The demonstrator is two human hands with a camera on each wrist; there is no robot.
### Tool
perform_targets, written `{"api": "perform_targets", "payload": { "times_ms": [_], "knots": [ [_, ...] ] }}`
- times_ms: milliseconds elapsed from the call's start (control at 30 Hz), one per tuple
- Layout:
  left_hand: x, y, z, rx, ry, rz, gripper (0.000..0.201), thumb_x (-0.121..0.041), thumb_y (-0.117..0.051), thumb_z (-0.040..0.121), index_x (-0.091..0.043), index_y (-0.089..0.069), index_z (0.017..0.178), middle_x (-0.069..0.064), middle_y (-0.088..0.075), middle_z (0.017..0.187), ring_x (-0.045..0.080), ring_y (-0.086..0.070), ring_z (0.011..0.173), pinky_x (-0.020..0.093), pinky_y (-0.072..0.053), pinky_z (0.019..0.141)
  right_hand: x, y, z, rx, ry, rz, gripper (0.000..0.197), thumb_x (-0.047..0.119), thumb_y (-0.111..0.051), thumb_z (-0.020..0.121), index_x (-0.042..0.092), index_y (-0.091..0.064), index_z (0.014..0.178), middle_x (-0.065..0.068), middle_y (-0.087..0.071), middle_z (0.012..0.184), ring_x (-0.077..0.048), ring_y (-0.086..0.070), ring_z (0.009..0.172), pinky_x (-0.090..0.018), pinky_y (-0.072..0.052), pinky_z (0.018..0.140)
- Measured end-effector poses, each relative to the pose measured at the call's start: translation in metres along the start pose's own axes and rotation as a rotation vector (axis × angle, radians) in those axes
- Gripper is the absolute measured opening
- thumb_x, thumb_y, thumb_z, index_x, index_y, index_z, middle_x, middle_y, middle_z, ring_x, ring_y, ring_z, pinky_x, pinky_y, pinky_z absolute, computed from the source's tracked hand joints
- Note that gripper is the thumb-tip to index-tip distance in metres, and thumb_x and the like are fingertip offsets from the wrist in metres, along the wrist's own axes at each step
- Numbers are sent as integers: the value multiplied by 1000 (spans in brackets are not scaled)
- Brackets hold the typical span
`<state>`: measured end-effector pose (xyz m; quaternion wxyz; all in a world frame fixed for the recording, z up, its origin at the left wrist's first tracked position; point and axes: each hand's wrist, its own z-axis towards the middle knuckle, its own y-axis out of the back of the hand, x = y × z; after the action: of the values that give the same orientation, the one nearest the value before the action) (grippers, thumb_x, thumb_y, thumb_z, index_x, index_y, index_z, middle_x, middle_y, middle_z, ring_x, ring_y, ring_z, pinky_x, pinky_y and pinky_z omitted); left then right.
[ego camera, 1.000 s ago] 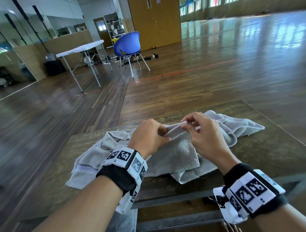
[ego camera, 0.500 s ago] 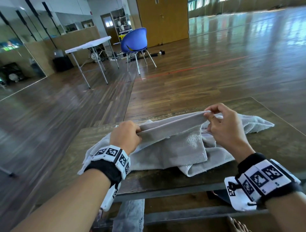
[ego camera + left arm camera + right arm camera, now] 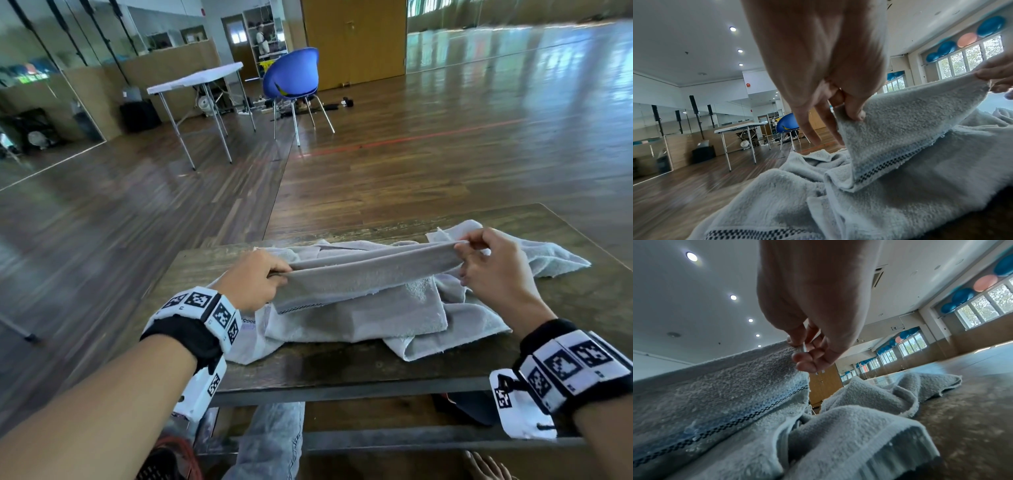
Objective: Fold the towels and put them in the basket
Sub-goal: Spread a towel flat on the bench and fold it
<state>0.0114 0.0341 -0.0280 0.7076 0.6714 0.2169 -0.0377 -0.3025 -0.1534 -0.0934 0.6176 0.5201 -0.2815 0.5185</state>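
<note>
A pale grey towel (image 3: 370, 274) with a dark checked stripe is stretched taut between my two hands above the dark wooden table (image 3: 342, 363). My left hand (image 3: 260, 281) pinches its left end, thumb over the edge (image 3: 855, 113). Its right end is pinched by my right hand (image 3: 486, 260), between thumb and fingertips (image 3: 797, 344). The towel (image 3: 910, 121) hangs down from that edge onto more grey towelling (image 3: 548, 257) heaped on the table, which may be a second towel (image 3: 869, 402). No basket is in view.
The table's far edge (image 3: 376, 226) lies just beyond the heap, its right corner (image 3: 541, 205) near my right hand. Across the wooden floor stand a blue chair (image 3: 291, 78) and a white folding table (image 3: 195, 80). My legs are under the table's near edge.
My hands have drawn apart, left going left and right going right, pulling the towel's edge from a bunched pinch into a long taut line. The head view has tilted up.
</note>
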Motion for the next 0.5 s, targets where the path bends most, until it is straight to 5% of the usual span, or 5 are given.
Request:
{"api": "perform_targets", "payload": {
  "times_ms": [67,167,300,400,500],
  "knots": [
    [5,0,-2,7,-23,-35,21,-14,-61,97,-26,-79,97,2,-74,79,30,-66,70,34,-49,58,0,0,-1,13,0,-10,15,17,-64,99,28,-62,88,2,-67,81,-25,-67,55,-54,-61,63],
    [10,1,-3,-69,-49,-115,23,-15,-65,95,-35,-74,90,-10,-74,81,9,-66,72,26,-50,66,0,0,-1,17,-13,4,13,19,-64,99,27,-63,89,1,-67,85,-23,-68,57,-53,-62,63],
    [12,12,-2,-237,-66,-133,23,-20,-68,93,-23,-46,100,0,-75,75,9,-61,50,23,-50,47,-1,5,-3,40,-66,69,17,19,-65,99,29,-65,85,-3,-69,97,-23,-75,65,-43,-62,53],
    [6,33,6,-248,-108,-43,11,-25,-68,92,-16,-65,99,-4,-73,73,18,-63,49,39,-57,51,13,6,9,69,-135,249,17,15,-61,101,25,-64,87,-12,-70,99,-28,-77,66,-35,-60,47],
    [-1,59,23,-374,-97,-26,11,-24,-73,89,-14,-75,88,-2,-71,66,14,-65,50,34,-57,53,40,4,40,81,-113,363,8,11,-59,101,12,-61,94,-14,-70,99,-34,-77,74,-40,-63,57]
  ]
}}
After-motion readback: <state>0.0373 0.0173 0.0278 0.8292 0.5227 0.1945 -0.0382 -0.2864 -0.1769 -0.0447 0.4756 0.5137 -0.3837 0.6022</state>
